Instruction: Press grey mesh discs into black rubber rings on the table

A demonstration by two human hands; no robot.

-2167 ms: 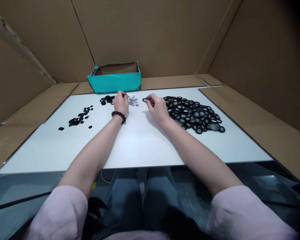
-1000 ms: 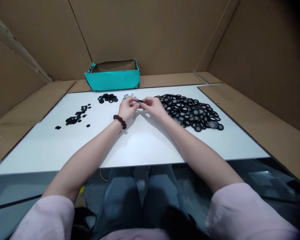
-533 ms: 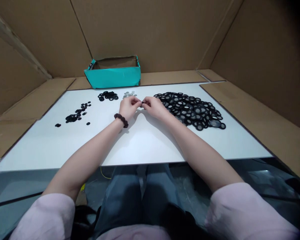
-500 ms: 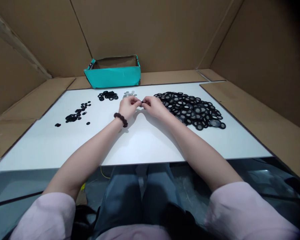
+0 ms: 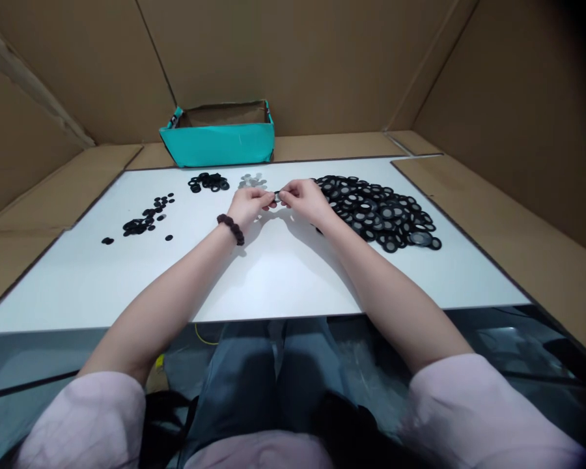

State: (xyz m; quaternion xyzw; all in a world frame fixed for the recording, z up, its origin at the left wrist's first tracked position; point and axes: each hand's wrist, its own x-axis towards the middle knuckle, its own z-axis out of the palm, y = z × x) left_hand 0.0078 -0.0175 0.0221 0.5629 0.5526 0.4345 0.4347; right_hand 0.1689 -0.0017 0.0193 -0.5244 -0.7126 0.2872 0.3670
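Observation:
Between the fingertips of both hands is a small black ring with a pale centre, held just above the white tabletop. My left hand, a dark band round its wrist, pinches the ring's left side. Thumb and fingers of my right hand close on its right side. A large heap of similar black rings with grey centres lies right of my right hand. Just behind my left hand are several pale translucent discs. Farther left sit a cluster of black rings and scattered small black discs.
A turquoise open box stands at the table's back edge. Cardboard walls rise behind and at both sides, with cardboard strips along the table's edges.
The ring between my fingers has tilted, so its pale centre now shows. My hands stay together in nearly the same place; the whole view has shifted slightly.

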